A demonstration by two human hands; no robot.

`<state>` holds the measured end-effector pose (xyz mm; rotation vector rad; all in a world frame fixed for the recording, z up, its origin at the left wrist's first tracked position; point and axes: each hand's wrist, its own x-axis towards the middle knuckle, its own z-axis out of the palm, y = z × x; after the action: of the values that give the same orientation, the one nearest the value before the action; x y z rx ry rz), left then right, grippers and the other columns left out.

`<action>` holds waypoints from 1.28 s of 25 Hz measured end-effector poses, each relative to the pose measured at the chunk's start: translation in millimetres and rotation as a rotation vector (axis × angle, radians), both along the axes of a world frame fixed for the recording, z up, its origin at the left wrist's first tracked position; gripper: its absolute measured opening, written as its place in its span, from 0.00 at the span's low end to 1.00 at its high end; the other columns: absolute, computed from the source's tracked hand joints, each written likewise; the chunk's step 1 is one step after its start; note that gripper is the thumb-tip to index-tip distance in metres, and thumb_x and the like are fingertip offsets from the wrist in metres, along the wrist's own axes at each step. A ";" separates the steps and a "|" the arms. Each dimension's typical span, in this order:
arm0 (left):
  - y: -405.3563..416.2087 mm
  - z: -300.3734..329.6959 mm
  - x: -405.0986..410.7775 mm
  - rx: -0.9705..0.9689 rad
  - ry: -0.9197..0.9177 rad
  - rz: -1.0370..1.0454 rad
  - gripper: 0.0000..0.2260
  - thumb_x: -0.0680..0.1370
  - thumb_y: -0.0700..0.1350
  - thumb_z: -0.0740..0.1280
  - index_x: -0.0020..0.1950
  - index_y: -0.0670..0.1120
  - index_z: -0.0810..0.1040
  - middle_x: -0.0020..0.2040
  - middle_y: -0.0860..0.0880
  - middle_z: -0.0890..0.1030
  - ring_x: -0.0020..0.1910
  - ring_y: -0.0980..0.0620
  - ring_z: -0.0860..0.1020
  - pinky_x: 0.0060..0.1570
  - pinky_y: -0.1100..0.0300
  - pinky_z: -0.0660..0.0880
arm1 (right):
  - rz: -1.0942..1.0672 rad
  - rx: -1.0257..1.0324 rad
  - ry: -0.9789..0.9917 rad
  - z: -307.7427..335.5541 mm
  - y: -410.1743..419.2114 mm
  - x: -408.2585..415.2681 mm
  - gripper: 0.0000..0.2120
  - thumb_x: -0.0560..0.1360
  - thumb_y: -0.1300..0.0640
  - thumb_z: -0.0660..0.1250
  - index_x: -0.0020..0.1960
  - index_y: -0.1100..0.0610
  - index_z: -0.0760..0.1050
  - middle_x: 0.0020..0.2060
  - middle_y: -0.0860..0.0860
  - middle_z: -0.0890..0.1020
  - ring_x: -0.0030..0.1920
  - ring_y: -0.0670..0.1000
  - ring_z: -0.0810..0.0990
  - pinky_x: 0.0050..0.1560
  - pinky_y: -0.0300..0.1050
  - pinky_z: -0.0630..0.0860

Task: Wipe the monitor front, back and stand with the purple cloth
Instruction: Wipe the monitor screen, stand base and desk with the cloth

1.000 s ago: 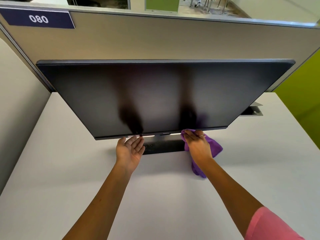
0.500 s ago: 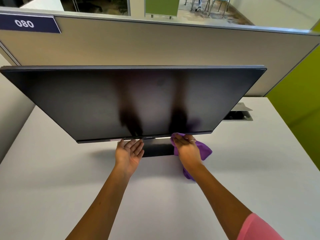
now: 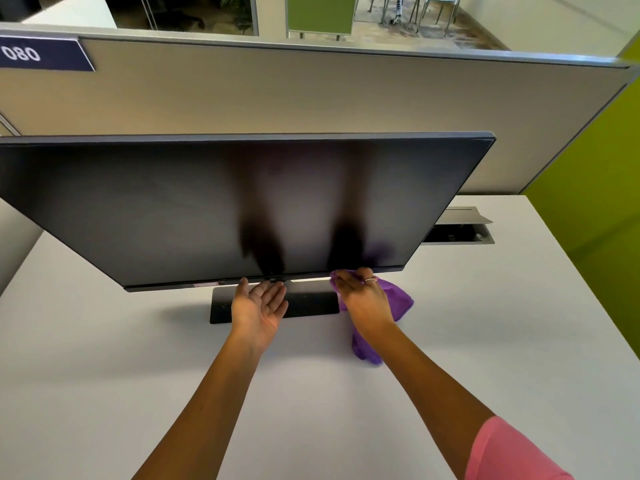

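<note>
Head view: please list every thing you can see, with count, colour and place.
monitor: one, black, on the desk, screen dark.
stand base: one, black, under the monitor.
purple cloth: one, at the monitor's lower edge, under the right hand.
desk: one, white.
partition: one, beige, behind the monitor.
number plate: one, dark blue, reads 080.
cable hatch: one, grey, open, right rear.
left hand: open, palm up, fingers at the bottom edge.
right hand: presses the cloth.
</note>
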<state>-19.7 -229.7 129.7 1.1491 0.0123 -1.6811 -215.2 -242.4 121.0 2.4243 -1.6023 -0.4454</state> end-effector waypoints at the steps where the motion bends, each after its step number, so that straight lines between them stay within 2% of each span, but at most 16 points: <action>1: 0.0 -0.6 -3.3 -0.003 0.000 0.005 0.26 0.82 0.57 0.49 0.73 0.41 0.65 0.69 0.42 0.72 0.68 0.44 0.70 0.70 0.49 0.63 | -0.020 -0.017 0.024 -1.0 1.1 -13.5 0.31 0.76 0.67 0.62 0.74 0.60 0.53 0.72 0.56 0.61 0.73 0.59 0.58 0.73 0.47 0.51; 4: -0.7 -1.6 -12.7 -0.013 0.000 0.025 0.27 0.82 0.57 0.49 0.73 0.41 0.64 0.70 0.42 0.71 0.69 0.44 0.70 0.69 0.50 0.63 | -0.135 -0.016 0.021 2.8 3.7 -46.9 0.25 0.79 0.66 0.59 0.73 0.61 0.54 0.70 0.57 0.64 0.72 0.60 0.60 0.73 0.48 0.52; 8: -1.8 -3.7 -17.5 -0.017 -0.006 0.047 0.27 0.82 0.57 0.49 0.74 0.41 0.62 0.71 0.42 0.70 0.69 0.45 0.69 0.68 0.50 0.63 | -0.251 -0.008 -0.025 5.0 2.6 -71.4 0.25 0.78 0.62 0.62 0.72 0.59 0.58 0.69 0.56 0.66 0.68 0.59 0.65 0.70 0.47 0.60; 12: -2.2 -4.7 -20.0 -0.020 -0.026 0.056 0.27 0.82 0.58 0.49 0.74 0.41 0.62 0.71 0.42 0.69 0.69 0.45 0.69 0.68 0.50 0.63 | -0.332 0.001 -0.156 -1.2 12.5 -82.3 0.25 0.78 0.60 0.62 0.73 0.60 0.59 0.70 0.55 0.67 0.68 0.59 0.66 0.70 0.49 0.61; 13: -2.4 -4.7 -20.4 -0.020 -0.031 0.059 0.27 0.82 0.58 0.49 0.74 0.41 0.62 0.71 0.42 0.69 0.69 0.45 0.69 0.68 0.50 0.63 | -0.334 -0.032 -0.219 -3.0 17.7 -82.7 0.26 0.76 0.61 0.66 0.71 0.61 0.62 0.67 0.57 0.71 0.66 0.61 0.69 0.68 0.49 0.65; 15: -2.2 -4.4 -21.5 -0.020 -0.039 0.063 0.27 0.82 0.58 0.49 0.74 0.41 0.62 0.71 0.42 0.69 0.70 0.44 0.68 0.69 0.50 0.63 | -0.368 -0.079 -0.344 -6.9 23.4 -85.4 0.28 0.67 0.64 0.75 0.65 0.64 0.72 0.58 0.60 0.79 0.56 0.64 0.77 0.55 0.52 0.77; 16: -2.1 -4.6 -22.4 -0.020 -0.041 0.065 0.27 0.82 0.58 0.49 0.74 0.41 0.62 0.71 0.42 0.69 0.70 0.44 0.68 0.69 0.50 0.63 | -0.408 -0.106 -0.435 -10.2 23.4 -87.9 0.28 0.66 0.66 0.76 0.65 0.64 0.73 0.57 0.62 0.79 0.54 0.66 0.78 0.51 0.55 0.79; 18: -2.0 -4.4 -23.7 -0.022 -0.048 0.070 0.27 0.82 0.58 0.49 0.74 0.41 0.62 0.72 0.42 0.69 0.70 0.44 0.68 0.69 0.50 0.62 | -0.476 -0.088 -0.571 -8.8 21.2 -89.5 0.26 0.71 0.68 0.71 0.68 0.64 0.70 0.61 0.63 0.76 0.58 0.67 0.75 0.54 0.58 0.78; 21: -2.5 -4.0 -24.8 -0.022 -0.052 0.072 0.27 0.82 0.57 0.49 0.74 0.41 0.62 0.72 0.42 0.69 0.70 0.44 0.68 0.69 0.50 0.62 | -0.457 -0.088 -0.577 -11.8 15.2 -93.5 0.26 0.73 0.67 0.68 0.69 0.62 0.68 0.63 0.62 0.74 0.61 0.66 0.73 0.55 0.57 0.77; 23: -2.9 -3.8 -24.6 -0.021 -0.052 0.074 0.27 0.82 0.57 0.49 0.75 0.41 0.61 0.72 0.42 0.68 0.70 0.44 0.68 0.69 0.50 0.62 | -0.416 -0.098 -0.534 -13.6 13.3 -94.5 0.28 0.67 0.67 0.74 0.66 0.64 0.72 0.57 0.62 0.79 0.56 0.67 0.77 0.48 0.56 0.80; 26: -3.8 -3.5 -25.1 -0.025 -0.055 0.075 0.28 0.82 0.58 0.49 0.75 0.40 0.61 0.72 0.42 0.68 0.70 0.44 0.67 0.69 0.50 0.62 | -0.372 -0.095 -0.504 -23.9 9.3 -95.7 0.32 0.50 0.66 0.83 0.54 0.65 0.80 0.44 0.61 0.83 0.41 0.65 0.82 0.31 0.53 0.81; 28: -3.8 -3.6 -26.4 -0.027 -0.055 0.079 0.28 0.82 0.58 0.49 0.75 0.40 0.60 0.72 0.42 0.68 0.71 0.44 0.67 0.70 0.50 0.62 | -0.358 -0.050 -0.529 -25.8 9.7 -91.8 0.33 0.50 0.65 0.84 0.54 0.65 0.80 0.44 0.59 0.84 0.43 0.63 0.82 0.32 0.50 0.81; 31: -3.2 -3.1 -27.4 -0.027 -0.060 0.085 0.28 0.82 0.57 0.49 0.75 0.40 0.60 0.72 0.42 0.68 0.71 0.44 0.67 0.70 0.50 0.62 | -0.346 -0.023 -0.816 -26.5 10.8 -79.9 0.23 0.63 0.59 0.79 0.56 0.60 0.80 0.50 0.54 0.83 0.50 0.56 0.82 0.47 0.47 0.80; 32: -3.0 -3.1 -27.5 -0.028 -0.062 0.084 0.27 0.82 0.57 0.49 0.75 0.40 0.60 0.72 0.42 0.68 0.70 0.44 0.67 0.70 0.50 0.62 | -0.288 -0.027 -0.830 -27.8 13.0 -74.3 0.23 0.62 0.60 0.79 0.55 0.61 0.80 0.50 0.55 0.83 0.50 0.56 0.82 0.48 0.47 0.80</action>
<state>-47.2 -232.7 126.6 1.1638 -0.0013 -1.5663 -289.5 -229.4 93.3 2.5044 -2.2335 0.6424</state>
